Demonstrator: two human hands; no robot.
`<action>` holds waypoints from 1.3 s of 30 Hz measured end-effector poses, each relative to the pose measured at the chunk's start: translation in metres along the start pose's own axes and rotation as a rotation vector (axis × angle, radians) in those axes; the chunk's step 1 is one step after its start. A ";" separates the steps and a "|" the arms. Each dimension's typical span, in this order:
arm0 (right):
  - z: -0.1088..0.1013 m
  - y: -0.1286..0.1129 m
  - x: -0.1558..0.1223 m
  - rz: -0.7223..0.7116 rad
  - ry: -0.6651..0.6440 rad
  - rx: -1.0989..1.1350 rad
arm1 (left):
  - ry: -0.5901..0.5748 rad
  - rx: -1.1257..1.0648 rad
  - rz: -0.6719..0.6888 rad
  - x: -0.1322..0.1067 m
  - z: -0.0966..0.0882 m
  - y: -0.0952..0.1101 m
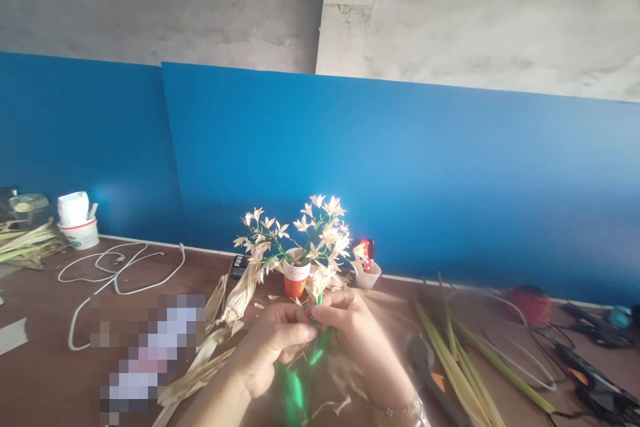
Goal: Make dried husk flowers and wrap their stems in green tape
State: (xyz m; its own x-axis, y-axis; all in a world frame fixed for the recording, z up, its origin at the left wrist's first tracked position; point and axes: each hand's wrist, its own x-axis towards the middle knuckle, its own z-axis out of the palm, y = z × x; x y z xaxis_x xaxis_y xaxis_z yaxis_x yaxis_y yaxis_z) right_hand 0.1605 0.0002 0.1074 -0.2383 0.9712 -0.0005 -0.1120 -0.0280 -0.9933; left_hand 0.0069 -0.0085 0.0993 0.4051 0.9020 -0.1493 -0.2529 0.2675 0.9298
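Observation:
My left hand (277,344) and my right hand (347,317) meet at the front centre of the table, both with thumb and fingers pinched. Between their fingertips is the green stem of a cream corn-husk flower (319,282), its petals pointing up. A shiny green strip (295,390) hangs below the hands; my fingers hide where it joins the stem. Just behind stands a red and white paper cup (296,274), holding green-stemmed branches with several similar cream flowers (330,234).
Dried husks (243,294) lie left of the cup, and a white cable (115,274) coils farther left. A small white cup (369,276) holds a red item. Right are long green-yellow leaves (460,360), a dark tool (425,367) and black cables. A blue partition (400,174) bounds the back.

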 end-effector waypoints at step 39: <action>0.004 0.000 0.000 -0.025 0.053 -0.232 | 0.313 0.526 0.179 -0.007 0.009 0.006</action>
State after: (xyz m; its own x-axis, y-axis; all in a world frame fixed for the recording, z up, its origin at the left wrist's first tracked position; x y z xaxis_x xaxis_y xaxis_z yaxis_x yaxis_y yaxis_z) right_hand 0.1565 -0.0006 0.1082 -0.1870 0.9821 0.0244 0.1092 0.0454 -0.9930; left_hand 0.0105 -0.0164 0.1088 0.1008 0.9949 0.0069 0.2044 -0.0275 0.9785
